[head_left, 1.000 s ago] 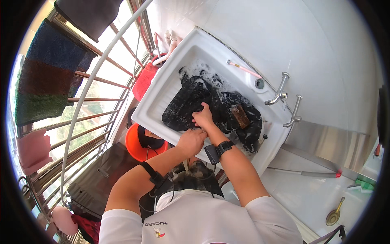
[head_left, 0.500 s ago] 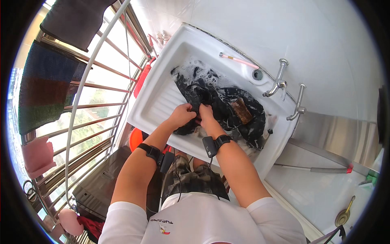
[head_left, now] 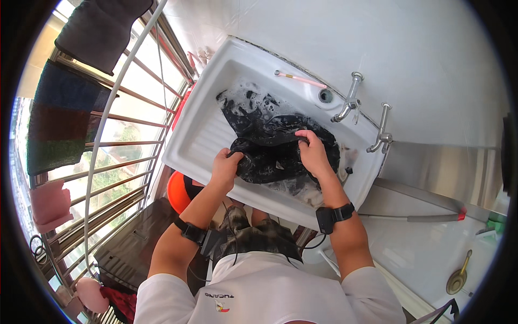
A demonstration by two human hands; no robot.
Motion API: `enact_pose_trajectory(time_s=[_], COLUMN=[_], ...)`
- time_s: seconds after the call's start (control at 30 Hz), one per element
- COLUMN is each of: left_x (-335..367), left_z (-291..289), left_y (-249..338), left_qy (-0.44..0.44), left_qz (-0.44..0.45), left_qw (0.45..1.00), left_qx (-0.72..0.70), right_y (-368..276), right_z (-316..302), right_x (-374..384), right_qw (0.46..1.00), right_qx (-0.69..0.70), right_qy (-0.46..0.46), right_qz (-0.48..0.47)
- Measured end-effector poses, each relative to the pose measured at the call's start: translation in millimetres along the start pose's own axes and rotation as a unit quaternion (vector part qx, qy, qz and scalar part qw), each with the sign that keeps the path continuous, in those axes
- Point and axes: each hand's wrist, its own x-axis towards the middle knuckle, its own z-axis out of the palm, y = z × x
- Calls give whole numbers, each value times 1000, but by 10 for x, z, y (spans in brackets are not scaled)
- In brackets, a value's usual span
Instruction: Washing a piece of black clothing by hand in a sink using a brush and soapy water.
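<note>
A wet black garment (head_left: 275, 161) lies spread in the white laundry sink (head_left: 197, 162), streaked with suds. My left hand (head_left: 224, 166) pinches its left edge near the sink's front rim. My right hand (head_left: 313, 153) grips the edge on the right, so the cloth stretches between both hands. Soapy foam (head_left: 251, 89) floats behind the garment. More foam and pale cloth show at the front right of the basin. The exact kind of garment cannot be made out.
Two metal taps (head_left: 350, 102) (head_left: 382, 135) project from the wall behind the sink. A pink-handled brush (head_left: 299, 79) rests on the back ledge beside a round drain hole (head_left: 325, 96). An orange bucket (head_left: 178, 193) stands below left. Cloths (head_left: 65, 119) hang on the window bars.
My hands have moved apart, left hand leftward and right hand rightward, spreading the garment. The brown block lying on the cloth at the right no longer shows. The view has shifted slightly.
</note>
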Motion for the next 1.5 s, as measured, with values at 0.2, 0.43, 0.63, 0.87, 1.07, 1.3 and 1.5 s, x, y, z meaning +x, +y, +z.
enact_pose_trajectory(time_s=[0.2,0.43,0.63,0.87,1.07,1.3,1.5], left_x=[-380,-258,233,12,181,315,258], left_z=[-187,-322,-593,-563,-671,-807,-872], left_y=[-50,-212,-40,140,2,101,178], left_qy=[105,152,-33,47,129,5,44], left_qz=[0,219,294,172,299,313,258], left_qw=[993,797,643,683,671,664,699], left_qx=[51,542,706,708,666,679,666], right_y=[-965,-1202,-1010,-1349,-690,377,489], right_z=[-234,668,950,869,1439,1579,1056], right_x=[319,962,1185,1149,1556,914,853], right_qw=[945,897,957,892,923,956,946], right_qx=[-259,-323,-89,-435,-107,-189,-234], right_qy=[91,-106,-17,-53,87,-5,87], right_qz=[-178,-283,-276,-111,-359,-224,-207])
